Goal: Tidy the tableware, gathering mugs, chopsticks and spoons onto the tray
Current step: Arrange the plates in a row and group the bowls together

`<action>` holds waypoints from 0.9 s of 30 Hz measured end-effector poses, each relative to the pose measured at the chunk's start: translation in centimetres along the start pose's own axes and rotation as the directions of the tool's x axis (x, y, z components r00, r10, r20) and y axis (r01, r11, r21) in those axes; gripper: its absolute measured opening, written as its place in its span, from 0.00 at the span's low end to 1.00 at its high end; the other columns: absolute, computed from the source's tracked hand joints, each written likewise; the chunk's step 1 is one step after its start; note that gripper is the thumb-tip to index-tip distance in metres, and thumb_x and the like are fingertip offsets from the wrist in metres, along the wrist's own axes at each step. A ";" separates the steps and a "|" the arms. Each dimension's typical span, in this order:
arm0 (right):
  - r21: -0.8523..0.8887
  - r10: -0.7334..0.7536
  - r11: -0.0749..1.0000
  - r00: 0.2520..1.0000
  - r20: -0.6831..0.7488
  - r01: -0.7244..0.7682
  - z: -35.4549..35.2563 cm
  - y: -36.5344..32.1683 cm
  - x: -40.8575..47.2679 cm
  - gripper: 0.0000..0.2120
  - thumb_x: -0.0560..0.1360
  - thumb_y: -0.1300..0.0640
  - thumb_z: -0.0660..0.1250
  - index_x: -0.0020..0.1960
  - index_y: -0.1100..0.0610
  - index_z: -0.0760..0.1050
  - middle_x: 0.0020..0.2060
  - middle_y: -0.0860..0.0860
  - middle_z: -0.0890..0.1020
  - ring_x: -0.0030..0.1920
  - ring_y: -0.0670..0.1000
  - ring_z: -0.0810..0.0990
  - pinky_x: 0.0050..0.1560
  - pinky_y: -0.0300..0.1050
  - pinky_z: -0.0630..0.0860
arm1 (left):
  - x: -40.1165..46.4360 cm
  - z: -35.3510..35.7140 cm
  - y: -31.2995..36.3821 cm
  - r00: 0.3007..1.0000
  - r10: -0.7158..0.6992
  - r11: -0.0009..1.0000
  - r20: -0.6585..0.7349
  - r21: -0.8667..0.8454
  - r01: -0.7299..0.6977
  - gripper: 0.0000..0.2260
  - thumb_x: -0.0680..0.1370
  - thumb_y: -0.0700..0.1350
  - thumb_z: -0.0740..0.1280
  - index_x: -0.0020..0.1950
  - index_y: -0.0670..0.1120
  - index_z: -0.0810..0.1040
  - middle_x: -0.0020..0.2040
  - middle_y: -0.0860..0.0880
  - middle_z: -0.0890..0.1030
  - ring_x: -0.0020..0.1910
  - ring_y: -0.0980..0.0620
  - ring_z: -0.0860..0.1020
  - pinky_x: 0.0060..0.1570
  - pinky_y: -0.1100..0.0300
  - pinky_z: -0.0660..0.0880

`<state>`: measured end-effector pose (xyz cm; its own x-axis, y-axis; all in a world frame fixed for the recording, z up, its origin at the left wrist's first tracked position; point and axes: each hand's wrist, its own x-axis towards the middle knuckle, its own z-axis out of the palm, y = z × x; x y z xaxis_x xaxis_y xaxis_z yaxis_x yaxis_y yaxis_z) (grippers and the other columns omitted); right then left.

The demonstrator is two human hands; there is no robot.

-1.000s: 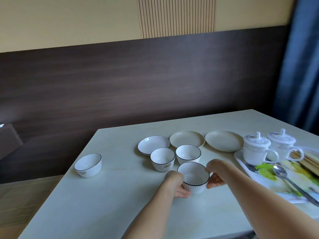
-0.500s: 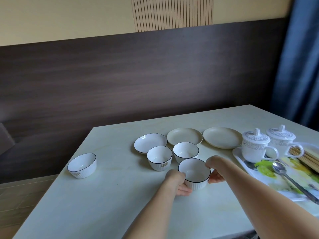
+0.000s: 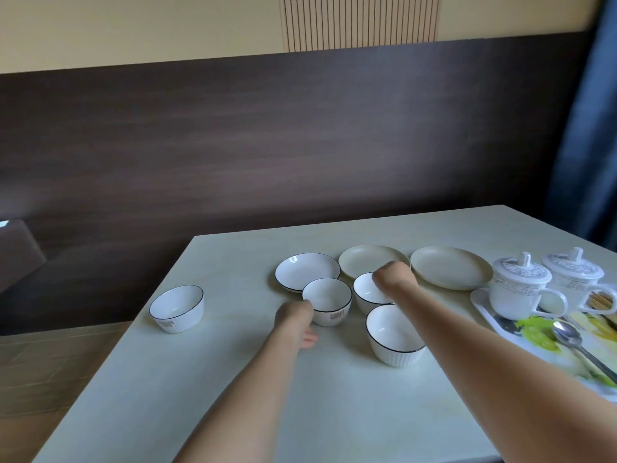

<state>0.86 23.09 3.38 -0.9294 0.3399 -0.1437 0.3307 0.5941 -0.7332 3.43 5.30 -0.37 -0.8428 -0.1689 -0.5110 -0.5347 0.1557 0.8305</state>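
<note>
1. So, most of the job looks done: two lidded mugs, one [image 3: 520, 289] nearer the hands and one [image 3: 575, 275] behind it, stand on the tray [image 3: 480, 304], well to the right of both hands.
2. Wooden chopsticks [image 3: 602, 300] lie on the tray too, behind the mugs, and a metal spoon [image 3: 567, 335] lies on it nearer the person.
3. No mug, spoon or chopstick shows loose on the table [image 3: 233, 379]. I think only bowls and plates are left there.
4. The left hand [image 3: 295, 320] touches the side of a small white bowl [image 3: 328, 300]. Its fingers [image 3: 309, 339] curl under the hand, and I cannot tell if they grip the bowl.
5. The right hand [image 3: 391, 276] hangs over another small white bowl [image 3: 367, 290]. Its fingers bend away from the camera, so I cannot tell if they hold anything.
6. A ribbed white bowl [image 3: 394, 335] sits just nearer than the right hand, apart from both hands.
7. One more bowl [image 3: 177, 307] sits far to the left of the left fingers.
8. Three plates lie just past the fingers: a white one [image 3: 307, 270] and two cream ones [image 3: 370, 260] [image 3: 450, 267].
</note>
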 end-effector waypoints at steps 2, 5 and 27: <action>0.116 -0.019 0.993 0.999 0.044 0.014 2.3 -1.6 0.1 0.08 0.71 0.65 0.57 0.34 0.59 0.68 0.32 0.56 0.75 0.40 0.59 0.78 0.44 0.47 0.77 | 0.7 -2.7 -0.1 0.997 0.008 0.999 -0.072 -0.045 -0.011 0.17 0.80 0.46 0.56 0.64 0.37 0.69 0.52 0.37 0.74 0.44 0.38 0.80 0.45 0.51 0.77; 0.227 -0.043 0.974 0.991 0.127 0.013 5.5 -4.1 -0.9 0.07 0.72 0.64 0.56 0.39 0.60 0.72 0.31 0.55 0.76 0.32 0.55 0.78 0.41 0.46 0.80 | 1.7 -6.4 -0.3 0.984 0.004 0.991 -0.177 -0.133 -0.028 0.12 0.81 0.44 0.56 0.60 0.38 0.69 0.51 0.39 0.74 0.38 0.40 0.78 0.44 0.50 0.78; 0.208 0.045 0.966 0.890 0.453 -0.155 24.3 -9.2 -2.6 0.04 0.71 0.66 0.59 0.40 0.59 0.71 0.36 0.57 0.74 0.37 0.55 0.72 0.41 0.46 0.72 | 10.7 -22.5 -5.2 0.919 -0.160 0.888 -0.361 -0.460 -0.027 0.20 0.81 0.52 0.55 0.63 0.37 0.70 0.50 0.37 0.77 0.36 0.42 0.79 0.46 0.49 0.79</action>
<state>-3.75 -0.99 -5.64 -0.8869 -0.0007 -0.4620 0.4290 0.3699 -0.8241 -1.45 -19.25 -5.13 -0.6670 -0.5318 -0.5219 -0.4242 -0.3048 0.8527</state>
